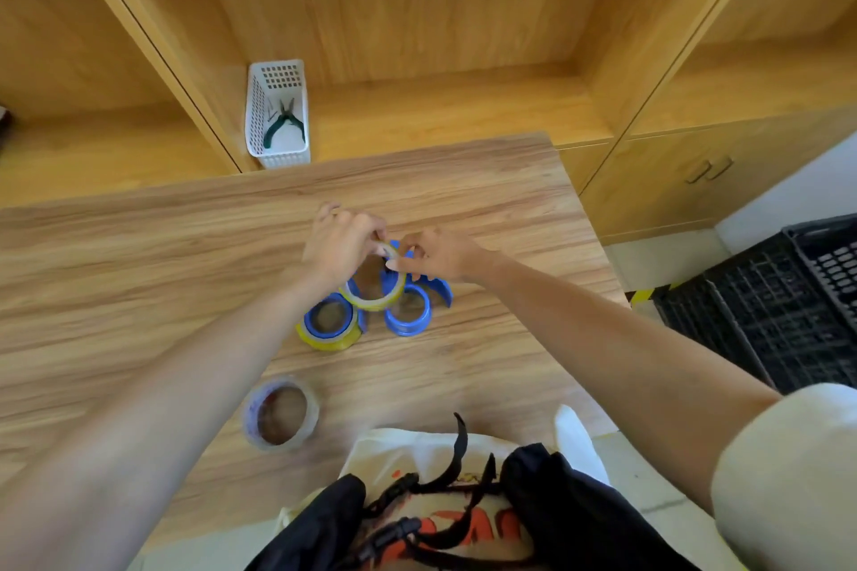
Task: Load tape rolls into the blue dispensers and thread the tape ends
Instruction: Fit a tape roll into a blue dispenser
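Note:
A yellowish tape roll (pixel 378 299) is held tilted above the middle of the wooden table (pixel 139 274). My left hand (pixel 341 246) grips its upper rim, and my right hand (pixel 438 255) pinches the same rim at its top right. Under the roll lies an empty blue dispenser (pixel 410 315) with its blade end pointing right. To its left rests another blue dispenser (pixel 330 325) with a yellow roll seated on it. A clear tape roll (pixel 281 414) with a blue-printed core lies flat nearer to me.
A white plastic basket (pixel 278 116) holding dark-handled pliers stands on the wooden shelf behind the table. A black crate (pixel 779 306) sits on the floor to the right, past the table's right edge. A white bag with black straps (pixel 436 491) hangs at my front.

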The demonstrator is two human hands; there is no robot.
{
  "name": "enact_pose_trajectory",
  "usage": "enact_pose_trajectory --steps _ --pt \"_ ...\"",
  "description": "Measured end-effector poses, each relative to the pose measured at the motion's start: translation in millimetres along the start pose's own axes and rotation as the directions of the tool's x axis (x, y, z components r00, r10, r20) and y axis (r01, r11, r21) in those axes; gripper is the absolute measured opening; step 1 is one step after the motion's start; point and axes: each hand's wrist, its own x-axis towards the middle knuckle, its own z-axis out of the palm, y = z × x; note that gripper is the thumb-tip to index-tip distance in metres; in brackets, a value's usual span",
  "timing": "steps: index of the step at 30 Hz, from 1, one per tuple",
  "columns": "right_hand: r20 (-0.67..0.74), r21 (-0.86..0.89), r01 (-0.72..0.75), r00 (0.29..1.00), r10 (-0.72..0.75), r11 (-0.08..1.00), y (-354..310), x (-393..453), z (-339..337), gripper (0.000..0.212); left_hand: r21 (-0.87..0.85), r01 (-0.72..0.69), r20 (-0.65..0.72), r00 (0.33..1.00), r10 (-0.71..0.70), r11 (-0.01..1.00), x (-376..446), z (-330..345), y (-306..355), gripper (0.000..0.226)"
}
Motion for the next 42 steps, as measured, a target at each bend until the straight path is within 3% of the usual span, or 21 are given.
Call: enact_pose_trajectory --steps 7,12,16,19,23,31,38,42 --pt "-0.010 -0.109 -0.175 0.984 0.175 0.978 25 -8 18 0.036 -0.077 0.018 0.162 0.987 -0.005 0.997 11 28 43 0.033" --pt "-0.032 -0.159 -0.246 0.969 0.244 0.956 32 0 28 0.037 -0.058 -0.002 0.154 0.988 0.011 0.998 8 55 36 0.017" --pt "-0.029 -0.175 -0.299 0.954 0.299 0.938 31 9 40 0.047 -0.027 -0.007 0.155 0.988 0.011 1.000 5 62 33 0.020" --pt "-0.027 -0.189 -0.326 0.945 0.327 0.926 31 11 44 0.052 -0.114 0.004 0.143 0.990 0.013 0.993 3 67 31 0.020" --pt "-0.044 -0.207 -0.345 0.938 0.343 0.916 32 11 44 0.055 -0.155 -0.015 0.167 0.985 0.041 0.988 -1 80 29 0.019" --pt "-0.003 -0.066 -0.396 0.918 0.397 0.916 35 17 41 0.041 -0.224 0.028 0.152 0.988 0.006 0.974 -1 85 25 0.014" --pt "0.018 -0.118 -0.383 0.922 0.388 0.916 33 15 39 0.030 -0.250 0.027 0.162 0.987 0.014 0.968 -9 91 15 0.027" --pt "-0.059 -0.131 -0.358 0.934 0.353 0.924 29 6 35 0.031 -0.189 -0.062 0.126 0.988 0.087 0.980 -18 92 5 0.023"
